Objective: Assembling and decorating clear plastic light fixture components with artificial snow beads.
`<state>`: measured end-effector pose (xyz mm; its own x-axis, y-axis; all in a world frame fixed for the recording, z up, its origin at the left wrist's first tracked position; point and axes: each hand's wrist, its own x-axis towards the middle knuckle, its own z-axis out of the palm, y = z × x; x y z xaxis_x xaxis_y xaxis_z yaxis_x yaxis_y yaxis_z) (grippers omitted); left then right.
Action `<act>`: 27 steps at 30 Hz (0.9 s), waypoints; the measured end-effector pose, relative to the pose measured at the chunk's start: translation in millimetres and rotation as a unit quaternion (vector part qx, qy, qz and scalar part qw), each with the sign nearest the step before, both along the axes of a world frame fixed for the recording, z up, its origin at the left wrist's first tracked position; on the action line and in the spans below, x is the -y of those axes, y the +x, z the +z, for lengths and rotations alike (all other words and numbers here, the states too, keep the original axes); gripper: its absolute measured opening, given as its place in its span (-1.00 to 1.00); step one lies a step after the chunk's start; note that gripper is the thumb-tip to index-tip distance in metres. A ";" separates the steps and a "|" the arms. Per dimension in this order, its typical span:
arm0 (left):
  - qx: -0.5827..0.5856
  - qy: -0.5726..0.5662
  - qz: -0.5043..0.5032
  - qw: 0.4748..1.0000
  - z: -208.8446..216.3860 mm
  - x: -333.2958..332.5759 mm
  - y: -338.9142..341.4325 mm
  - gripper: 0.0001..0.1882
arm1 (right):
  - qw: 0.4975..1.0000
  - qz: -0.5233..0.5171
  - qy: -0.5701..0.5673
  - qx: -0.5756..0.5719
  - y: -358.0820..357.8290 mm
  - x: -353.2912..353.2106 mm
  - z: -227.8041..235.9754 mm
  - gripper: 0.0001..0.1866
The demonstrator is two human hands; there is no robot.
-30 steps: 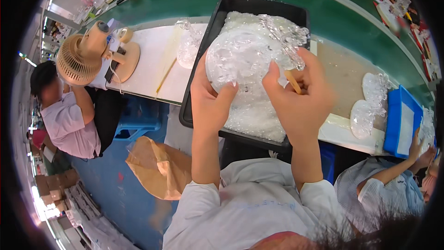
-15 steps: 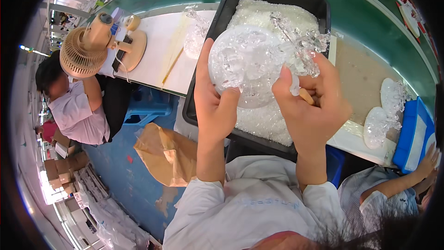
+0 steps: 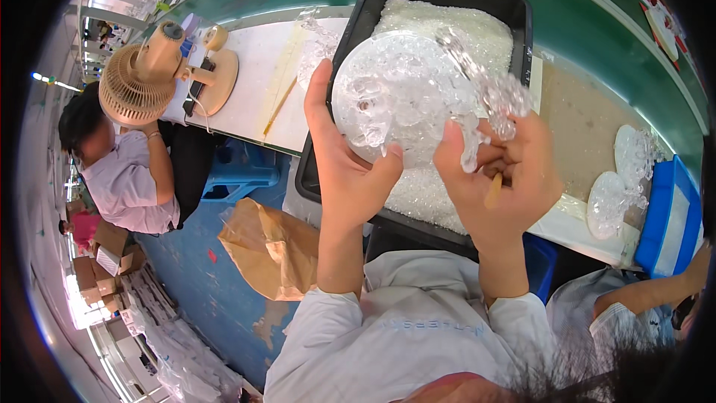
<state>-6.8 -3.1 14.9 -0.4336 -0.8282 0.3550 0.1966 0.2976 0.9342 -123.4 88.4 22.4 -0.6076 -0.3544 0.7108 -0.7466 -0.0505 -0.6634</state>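
Observation:
My left hand (image 3: 349,175) grips the lower left edge of a round whitish disc (image 3: 418,67) with clear, glassy-looking parts on it. The thumb lies on the near edge, with the fingers running up the left side. Curled beside the disc's right side, my right hand (image 3: 514,186) has a tan stick (image 3: 493,191) tucked in its fingers. A clear ornate piece (image 3: 503,97) rises above that hand, partly blurred; whether it is joined to the disc, I cannot tell. Beneath both hands is a black tray (image 3: 315,173) of clear granules (image 3: 473,19).
A beige fan (image 3: 138,82) stands on the white table at left, near a seated person (image 3: 127,172). More clear ornaments on white discs (image 3: 608,205) lie at right, beside a blue bin (image 3: 666,216). A brown paper sack (image 3: 268,246) is on the floor at left.
The disc has tilted and shifted slightly left in my left hand. The clear piece by my right hand has swung lower and blurred. The person at right has moved an arm.

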 end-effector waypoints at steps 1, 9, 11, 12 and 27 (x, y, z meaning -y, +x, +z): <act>-0.014 0.003 0.003 1.000 0.0 0.7 -0.1 -0.02 | 0.999 0.027 -0.002 0.020 2.0 -0.6 -1.1 -0.49; -0.078 0.064 -0.031 0.994 6.9 -0.1 0.5 0.06 | 0.995 0.093 -0.003 0.026 5.2 -6.0 -3.0 -0.42; -0.067 0.061 -0.024 0.996 8.8 -1.2 0.6 0.06 | 0.995 0.097 0.000 0.029 4.4 -6.8 -3.0 -0.40; -0.081 0.063 -0.025 0.994 9.4 -1.7 0.7 0.06 | 0.994 0.108 -0.010 0.011 4.9 -6.7 -3.2 -0.40; -0.134 0.047 0.050 0.989 0.0 -10.9 1.5 -0.07 | 0.975 0.198 -0.051 0.091 14.5 -0.3 -6.0 -0.43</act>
<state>-5.3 7.8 15.0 -0.2494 -0.8968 0.3655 0.4146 0.2421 0.8772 -108.9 88.7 16.3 -0.5568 -0.5197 0.6479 -0.5265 -0.3825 -0.7593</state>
